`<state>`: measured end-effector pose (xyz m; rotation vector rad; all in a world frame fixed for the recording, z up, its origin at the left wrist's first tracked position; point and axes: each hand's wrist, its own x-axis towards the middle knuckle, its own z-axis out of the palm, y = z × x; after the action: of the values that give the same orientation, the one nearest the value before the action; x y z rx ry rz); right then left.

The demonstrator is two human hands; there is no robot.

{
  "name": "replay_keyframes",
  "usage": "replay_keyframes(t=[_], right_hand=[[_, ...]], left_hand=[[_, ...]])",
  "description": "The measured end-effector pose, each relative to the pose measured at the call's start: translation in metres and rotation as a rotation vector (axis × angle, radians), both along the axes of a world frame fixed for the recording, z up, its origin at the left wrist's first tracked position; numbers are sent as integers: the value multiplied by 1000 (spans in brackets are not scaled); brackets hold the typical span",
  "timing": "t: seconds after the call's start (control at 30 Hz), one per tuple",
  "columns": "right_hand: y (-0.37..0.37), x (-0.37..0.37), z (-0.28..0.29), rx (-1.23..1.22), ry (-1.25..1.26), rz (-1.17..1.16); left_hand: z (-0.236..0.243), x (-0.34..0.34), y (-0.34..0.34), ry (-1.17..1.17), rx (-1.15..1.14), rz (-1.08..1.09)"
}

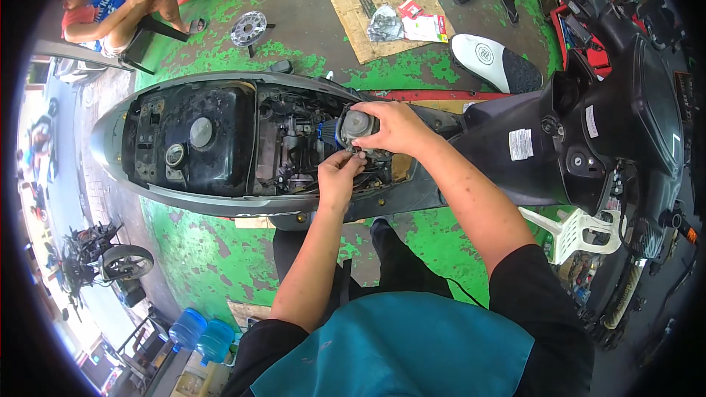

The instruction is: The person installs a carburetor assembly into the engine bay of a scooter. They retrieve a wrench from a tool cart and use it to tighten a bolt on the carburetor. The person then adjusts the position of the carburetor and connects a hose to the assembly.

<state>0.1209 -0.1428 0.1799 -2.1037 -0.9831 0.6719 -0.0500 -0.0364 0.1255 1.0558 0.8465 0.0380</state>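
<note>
A black scooter lies across the view with its seat off and its open engine bay exposed. My right hand grips a grey metal carburettor that has a blue filter at its left end, held over the bay. My left hand is just below it, fingers pinched on a small part at the carburettor's underside; what it pinches is too small to tell. The black fuel tank with its round cap sits to the left.
A flattened cardboard sheet with a plastic bag and red-and-white packets lies on the green floor beyond. A removed white-and-black panel lies near it, a metal disc further left. One person sits at top left, another stands at top right. Blue water bottles stand lower left.
</note>
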Motion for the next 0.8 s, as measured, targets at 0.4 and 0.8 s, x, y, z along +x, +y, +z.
replay_keyframes(t=[0.4,0.8], right_hand=[[3,-7,-1,13,23,-10],[3,-6,1,33,59,-51]], left_hand=[[-20,-7,-3,-45,-139,165],[-15,-7,-7,-120,-129,278]])
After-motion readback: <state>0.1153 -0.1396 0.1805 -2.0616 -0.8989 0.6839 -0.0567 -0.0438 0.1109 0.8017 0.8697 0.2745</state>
